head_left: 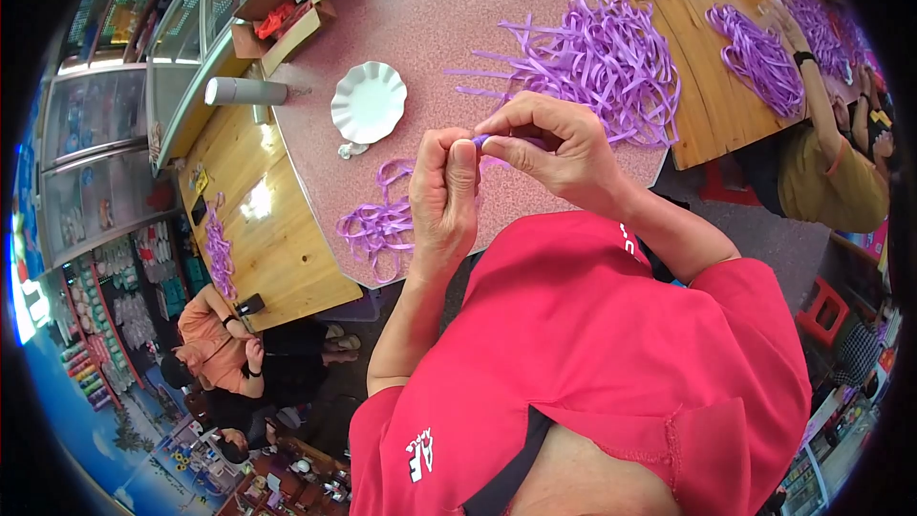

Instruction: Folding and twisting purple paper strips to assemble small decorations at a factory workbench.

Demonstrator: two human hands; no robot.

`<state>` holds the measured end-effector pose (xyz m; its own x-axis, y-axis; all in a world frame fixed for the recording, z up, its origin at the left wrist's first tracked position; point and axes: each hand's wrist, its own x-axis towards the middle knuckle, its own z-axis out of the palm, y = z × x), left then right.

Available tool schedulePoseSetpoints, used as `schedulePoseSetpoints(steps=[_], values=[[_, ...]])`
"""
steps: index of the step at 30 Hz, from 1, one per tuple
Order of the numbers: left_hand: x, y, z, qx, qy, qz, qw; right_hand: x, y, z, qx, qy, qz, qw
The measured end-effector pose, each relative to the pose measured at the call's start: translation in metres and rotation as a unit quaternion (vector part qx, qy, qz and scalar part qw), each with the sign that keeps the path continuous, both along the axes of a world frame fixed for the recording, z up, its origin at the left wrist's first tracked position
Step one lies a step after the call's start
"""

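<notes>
Both my hands meet in front of my chest, above the pink speckled table. Between the fingertips is a purple ribbon (480, 141), of which only a short folded piece shows. My left hand (445, 193) pinches it with thumb and forefinger. From the other side my right hand (562, 151) grips it the same way, thumb below and fingers curled over. A small loose heap of purple ribbon (374, 229) lies just left of my left hand. Beyond my right hand spreads a large tangled pile of purple ribbons (611, 67), with several ends trailing left.
A white scalloped plate (369, 102) and a grey tumbler lying on its side (245, 91) are at the left of the pink table (411, 0). An opened cardboard box (291, 14) stands behind them. Other people sit at wooden tables on both sides, with more purple ribbon (759, 62).
</notes>
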<state>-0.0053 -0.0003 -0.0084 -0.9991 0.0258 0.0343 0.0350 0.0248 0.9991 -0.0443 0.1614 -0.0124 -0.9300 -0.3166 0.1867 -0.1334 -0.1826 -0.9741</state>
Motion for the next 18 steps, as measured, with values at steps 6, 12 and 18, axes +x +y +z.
schedulePoseSetpoints(steps=[6,12,18], values=[[-0.001,0.000,-0.009,-0.046,0.102,-0.006,0.994,-0.001,0.003,-0.001,0.016,0.121,-0.011,0.992],[0.002,0.005,0.001,-0.005,0.074,0.017,0.997,0.000,0.004,0.005,0.021,0.156,-0.004,0.988],[0.002,0.008,-0.004,-0.015,0.122,0.014,0.992,0.002,0.005,0.005,0.011,0.169,-0.012,0.985]])
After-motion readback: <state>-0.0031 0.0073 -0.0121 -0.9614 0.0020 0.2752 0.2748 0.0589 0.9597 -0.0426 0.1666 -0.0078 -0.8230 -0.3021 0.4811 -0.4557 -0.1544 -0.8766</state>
